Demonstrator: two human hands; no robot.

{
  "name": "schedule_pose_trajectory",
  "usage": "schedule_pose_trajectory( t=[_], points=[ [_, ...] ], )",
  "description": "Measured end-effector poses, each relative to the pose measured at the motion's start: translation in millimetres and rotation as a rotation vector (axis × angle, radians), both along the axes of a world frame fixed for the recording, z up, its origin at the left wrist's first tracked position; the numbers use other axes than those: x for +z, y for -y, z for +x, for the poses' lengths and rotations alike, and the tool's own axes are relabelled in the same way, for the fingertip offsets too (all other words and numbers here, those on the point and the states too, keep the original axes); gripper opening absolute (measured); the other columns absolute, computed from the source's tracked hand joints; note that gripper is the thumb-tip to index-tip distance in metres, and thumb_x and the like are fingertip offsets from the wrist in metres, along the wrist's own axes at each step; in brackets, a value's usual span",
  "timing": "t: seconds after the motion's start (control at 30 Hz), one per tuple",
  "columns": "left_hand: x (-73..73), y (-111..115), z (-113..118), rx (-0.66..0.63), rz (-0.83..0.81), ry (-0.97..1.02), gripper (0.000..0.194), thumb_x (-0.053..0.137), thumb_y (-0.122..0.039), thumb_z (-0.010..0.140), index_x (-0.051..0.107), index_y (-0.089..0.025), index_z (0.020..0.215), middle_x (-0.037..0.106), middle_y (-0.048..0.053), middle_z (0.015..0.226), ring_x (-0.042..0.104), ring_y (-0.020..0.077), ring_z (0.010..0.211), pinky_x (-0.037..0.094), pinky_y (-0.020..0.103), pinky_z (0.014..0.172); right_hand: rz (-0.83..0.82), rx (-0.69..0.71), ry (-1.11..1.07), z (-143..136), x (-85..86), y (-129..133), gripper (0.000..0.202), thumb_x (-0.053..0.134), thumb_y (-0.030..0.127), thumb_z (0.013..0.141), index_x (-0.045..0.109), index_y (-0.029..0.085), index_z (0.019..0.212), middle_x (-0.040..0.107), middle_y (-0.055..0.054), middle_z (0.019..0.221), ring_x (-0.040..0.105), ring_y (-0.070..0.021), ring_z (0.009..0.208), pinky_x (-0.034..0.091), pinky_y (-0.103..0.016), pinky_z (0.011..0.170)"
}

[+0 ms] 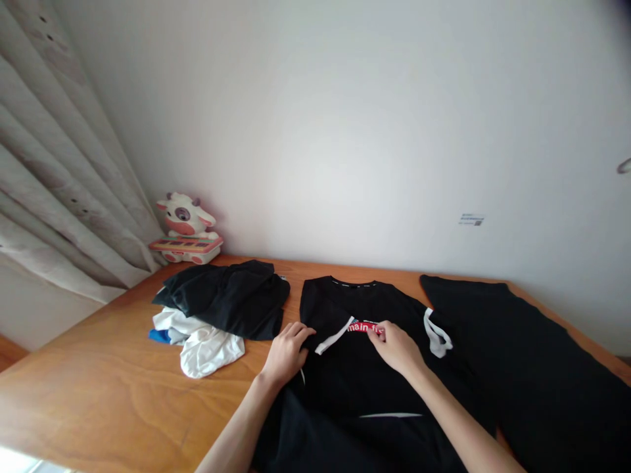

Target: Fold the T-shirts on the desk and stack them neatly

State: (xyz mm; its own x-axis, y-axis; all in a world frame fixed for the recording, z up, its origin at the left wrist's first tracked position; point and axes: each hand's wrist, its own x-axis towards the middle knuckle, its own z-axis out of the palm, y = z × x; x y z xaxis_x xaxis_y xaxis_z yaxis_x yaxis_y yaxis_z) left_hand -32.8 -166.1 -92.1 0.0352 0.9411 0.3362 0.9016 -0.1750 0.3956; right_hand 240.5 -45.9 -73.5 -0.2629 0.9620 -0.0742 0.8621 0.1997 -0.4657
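Observation:
A black T-shirt (340, 387) lies spread on the wooden table, its neckline toward the wall. White bands edge its sleeves, and a red print with white letters (363, 326) crosses the chest. The left sleeve is turned inward, so its white cuff (335, 336) slants over the chest beside the print. My left hand (288, 351) has its fingers curled on the shirt's left edge. With fingers pinched together, my right hand (398, 348) grips the shirt at the print, covering part of the lettering. The right sleeve's white cuff (437, 335) hangs loosely outward.
Black clothing (236, 292) is heaped at the left over white garments (210, 348) and a bit of blue cloth (158, 336). A cow-shaped toy keyboard (190, 230) stands in the back corner by the curtain (64, 144). Flat black fabric (522, 355) covers the table's right side.

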Motion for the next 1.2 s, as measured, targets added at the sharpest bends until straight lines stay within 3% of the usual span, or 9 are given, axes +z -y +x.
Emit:
schedule_pose_trajectory(
  t=[0.17, 0.3, 0.43, 0.53, 0.73, 0.83, 0.93, 1.03, 1.2],
  points=[
    [0.4, 3.5, -1.1, -0.011, -0.007, 0.018, 0.054, 0.05, 0.004, 0.069, 0.066, -0.024, 0.113, 0.067, 0.004, 0.111, 0.061, 0.0218, 0.107, 0.051, 0.033, 0.096, -0.18, 0.014, -0.128, -74.8, -12.3, -20.9, 0.053, 0.045, 0.056, 0.099, 0.065, 0.021, 0.065, 0.073, -0.007, 0.069, 0.071, -0.0205, 0.071, 0.045, -0.026, 0.064],
    [6.9, 6.8, -0.8, 0.097, -0.082, -0.003, 0.059, 0.052, 0.005, 0.066, 0.062, -0.024, 0.116, 0.064, 0.005, 0.115, 0.058, 0.0223, 0.11, 0.05, 0.033, 0.096, -0.157, -0.017, -0.178, -99.7, -13.8, -34.5, 0.033, 0.07, 0.037, 0.084, 0.058, 0.023, 0.057, 0.071, -0.004, 0.066, 0.069, -0.0203, 0.07, 0.04, -0.025, 0.06],
    [14.7, 9.2, 2.6, 0.263, -0.168, -0.016, 0.055, 0.05, 0.003, 0.068, 0.058, -0.024, 0.115, 0.064, 0.006, 0.118, 0.06, 0.0222, 0.112, 0.051, 0.031, 0.09, -0.021, -0.087, -0.282, -102.5, -12.7, -37.7, 0.012, 0.06, 0.027, 0.085, 0.06, 0.024, 0.073, 0.072, -0.003, 0.077, 0.069, -0.021, 0.076, 0.043, -0.027, 0.064],
    [18.3, 12.9, 5.9, 0.319, -0.213, -0.03, 0.047, 0.047, 0.002, 0.073, 0.056, -0.026, 0.109, 0.066, 0.005, 0.115, 0.065, 0.022, 0.108, 0.051, 0.031, 0.083, 0.064, -0.132, -0.399, -98.7, -19.7, -32.0, 0.016, 0.047, 0.033, 0.092, 0.06, 0.024, 0.097, 0.072, -0.003, 0.083, 0.069, -0.0208, 0.071, 0.047, -0.029, 0.064],
    [24.8, 17.6, 0.4, 0.197, -0.168, 0.039, 0.026, 0.061, -0.019, 0.078, 0.058, -0.025, 0.103, 0.067, 0.006, 0.105, 0.066, 0.0258, 0.1, 0.052, 0.036, 0.087, 0.191, -0.064, -0.581, -87.4, -39.4, -6.9, 0.035, 0.042, 0.034, 0.091, 0.059, 0.02, 0.118, 0.069, -0.003, 0.077, 0.068, -0.0241, 0.067, 0.05, -0.034, 0.065],
    [32.6, -2.1, -4.3, 0.181, -0.032, 0.1, 0.022, 0.053, -0.036, 0.094, 0.062, -0.021, 0.106, 0.068, 0.009, 0.109, 0.065, 0.0267, 0.105, 0.051, 0.04, 0.097, 0.24, 0.016, -0.639, -85.5, -42.3, 1.1, 0.034, 0.039, 0.037, 0.094, 0.067, 0.021, 0.104, 0.072, -0.008, 0.09, 0.068, -0.024, 0.078, 0.052, -0.036, 0.074],
    [34.7, -40.1, -1.9, 0.16, -0.079, 0.016, 0.032, 0.037, -0.03, 0.103, 0.064, -0.018, 0.117, 0.069, 0.012, 0.121, 0.064, 0.024, 0.116, 0.047, 0.039, 0.106, 0.253, 0.075, -0.676, -86.7, -44.1, 1.4, 0.035, 0.044, 0.042, 0.094, 0.07, 0.02, 0.101, 0.074, -0.01, 0.099, 0.067, -0.0229, 0.079, 0.053, -0.036, 0.077],
    [24.8, -80.6, 5.4, 0.121, -0.181, -0.07, 0.038, 0.038, -0.026, 0.103, 0.061, -0.014, 0.131, 0.063, 0.015, 0.141, 0.056, 0.0246, 0.134, 0.042, 0.039, 0.113, 0.271, 0.058, -0.711, -88.2, -49.7, -3.1, 0.044, 0.05, 0.048, 0.093, 0.067, 0.016, 0.118, 0.072, -0.014, 0.111, 0.067, -0.0234, 0.083, 0.055, -0.037, 0.078],
    [-0.5, -125.1, 10.0, 0.19, -0.331, -0.156, 0.052, 0.041, -0.036, 0.102, 0.052, -0.01, 0.146, 0.043, 0.024, 0.158, 0.039, 0.0372, 0.149, 0.036, 0.057, 0.116, 0.336, 0.01, -0.672, -89.9, -58.4, -2.7, 0.047, 0.054, 0.043, 0.092, 0.062, 0.015, 0.129, 0.068, -0.014, 0.11, 0.067, -0.025, 0.086, 0.057, -0.041, 0.078]
  ],
)
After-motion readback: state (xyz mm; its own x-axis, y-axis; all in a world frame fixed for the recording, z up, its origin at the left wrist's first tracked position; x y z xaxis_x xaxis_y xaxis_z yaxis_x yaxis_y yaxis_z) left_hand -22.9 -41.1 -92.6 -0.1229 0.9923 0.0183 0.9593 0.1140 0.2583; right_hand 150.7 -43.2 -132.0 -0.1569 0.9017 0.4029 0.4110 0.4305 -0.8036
